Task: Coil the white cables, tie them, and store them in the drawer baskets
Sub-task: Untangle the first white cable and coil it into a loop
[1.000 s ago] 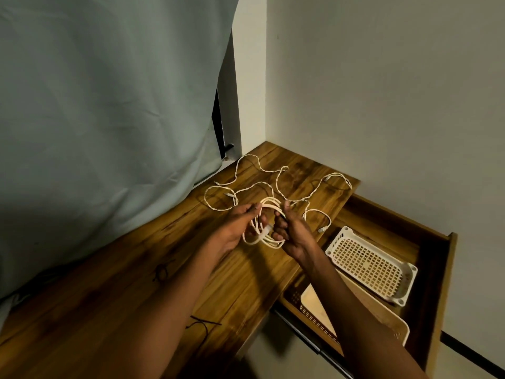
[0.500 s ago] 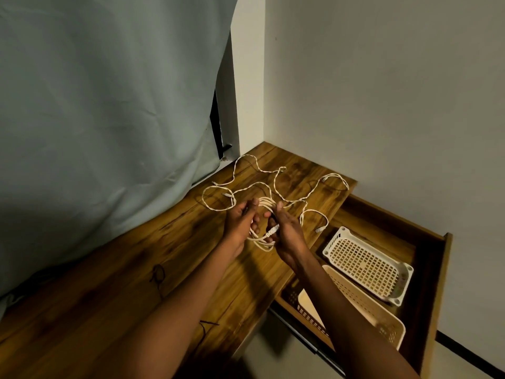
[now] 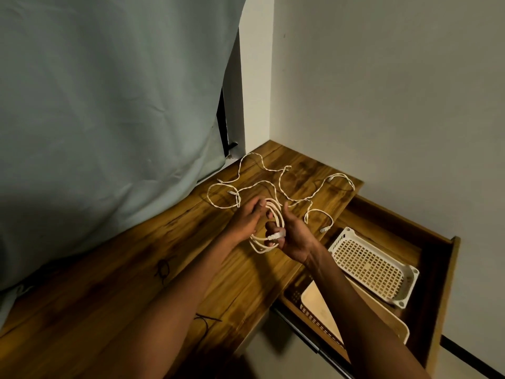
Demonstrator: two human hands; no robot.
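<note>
Both hands (image 3: 247,218) (image 3: 293,236) hold a coiled white cable (image 3: 270,225) (plug pinched).

both forearms extended forward, left hand (image 3: 247,218) fingers curled in a grip, right hand (image 3: 293,236) pinching with thumb and fingertips

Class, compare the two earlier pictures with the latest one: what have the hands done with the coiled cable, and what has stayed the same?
The right hand has shifted its pinch to the plug end, drawn across the coiled cable. The left hand still grips the coil's far side. The loose cables on the desk and both baskets in the open drawer stayed put.
</note>
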